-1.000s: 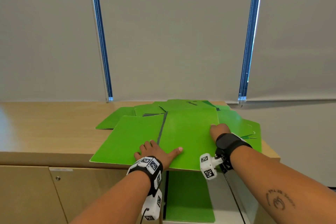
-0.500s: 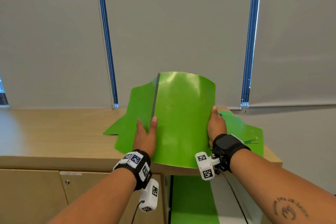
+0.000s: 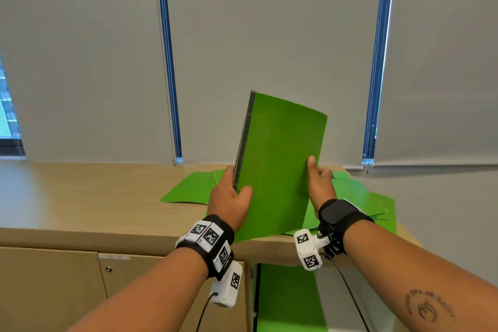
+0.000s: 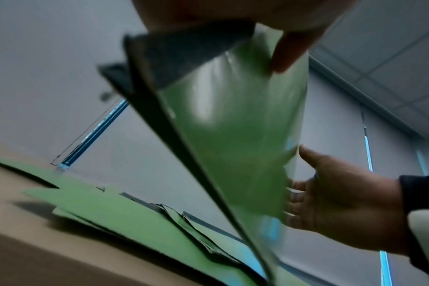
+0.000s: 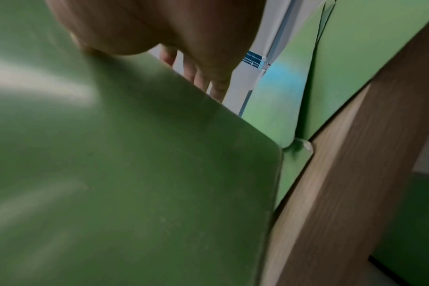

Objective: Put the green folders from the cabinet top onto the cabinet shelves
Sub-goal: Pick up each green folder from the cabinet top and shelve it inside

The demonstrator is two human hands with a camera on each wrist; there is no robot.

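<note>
From the head view, a flat green card folder with a dark spine is held nearly upright above the front edge of the light wooden cabinet top, closed and tilted a little to the right. The left hand grips its spine edge low down, thumb on the front cover. The right hand pinches the opposite edge, thumb on the front. More loose green folders lie spread on the bench behind. Below, another green sheet shows inside the open cabinet.

In the left wrist view, the held folder runs down from the fingers, its dark spine toward the camera; the right hand holds its far edge.

In the right wrist view, the folder cover fills the frame, blurred, with fingers curled behind its edge, beside the wooden cabinet edge.
</note>
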